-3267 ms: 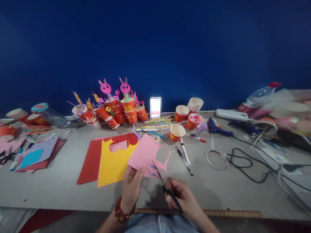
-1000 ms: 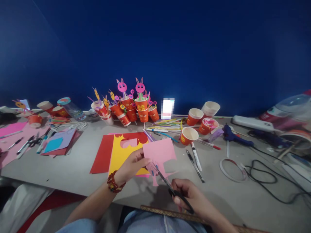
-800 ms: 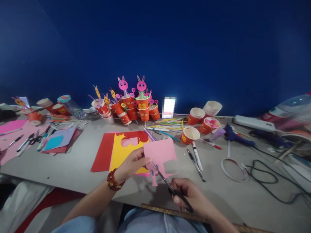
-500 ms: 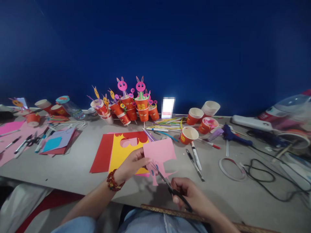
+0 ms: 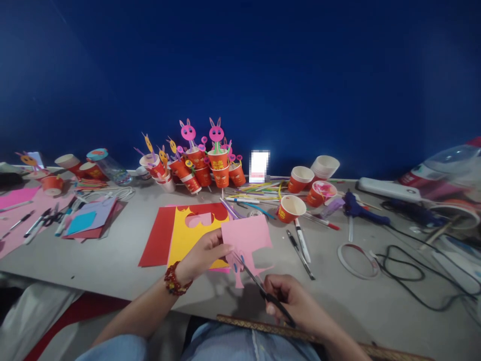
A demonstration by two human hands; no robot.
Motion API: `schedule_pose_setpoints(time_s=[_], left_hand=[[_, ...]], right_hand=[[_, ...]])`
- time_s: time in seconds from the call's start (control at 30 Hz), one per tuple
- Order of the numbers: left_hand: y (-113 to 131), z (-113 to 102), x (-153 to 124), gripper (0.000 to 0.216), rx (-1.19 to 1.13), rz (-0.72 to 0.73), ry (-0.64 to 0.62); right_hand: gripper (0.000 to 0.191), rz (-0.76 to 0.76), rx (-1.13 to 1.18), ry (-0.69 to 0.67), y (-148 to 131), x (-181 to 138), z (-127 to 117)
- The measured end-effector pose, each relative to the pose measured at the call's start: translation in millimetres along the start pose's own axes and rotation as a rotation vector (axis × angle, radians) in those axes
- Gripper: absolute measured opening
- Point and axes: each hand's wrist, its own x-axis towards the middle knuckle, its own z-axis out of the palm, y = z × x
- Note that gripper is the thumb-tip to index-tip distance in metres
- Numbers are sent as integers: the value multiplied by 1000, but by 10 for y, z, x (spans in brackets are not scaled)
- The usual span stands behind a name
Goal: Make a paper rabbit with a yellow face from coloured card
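Grey tabletop [image 5: 116, 255], pink paper [image 5: 248, 233] less slanted than earlier, pinched by left fingers [image 5: 225, 249], scissors [image 5: 262, 292] gripped by right fingers [image 5: 277, 286]

the paper [image 5: 246, 234] has turned clockwise, its ovals [image 5: 242, 259] now nearer upright; the left hand [image 5: 206, 253], earlier pointing up from below, now comes in sideways.

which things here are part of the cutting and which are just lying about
In use: pink paper, held by the left hand; black-handled scissors, held by the right hand.

Apparently just lying about: blue glue gun, black pen, white marker, plastic bottle.
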Motion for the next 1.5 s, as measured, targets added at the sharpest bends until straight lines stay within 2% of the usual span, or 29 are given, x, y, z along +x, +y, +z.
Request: schedule_pose_setpoints(time_s=[0.33,0.73,1.23,1.5], left_hand=[[41,39,35,37,-3,-18,-29],[3,13,42,39,36,-22,2],[86,56,55,42,56,-27,-51],[116,85,78,42,79,-45,-11]], right_hand=[[59,1,-30,24,-14,-10,-35],[60,-5,-57,12,-55,-12,-28],[62,-33,-115,6,-93,-13,-68],[61,-36,-114,2,-83,-9,-94]])
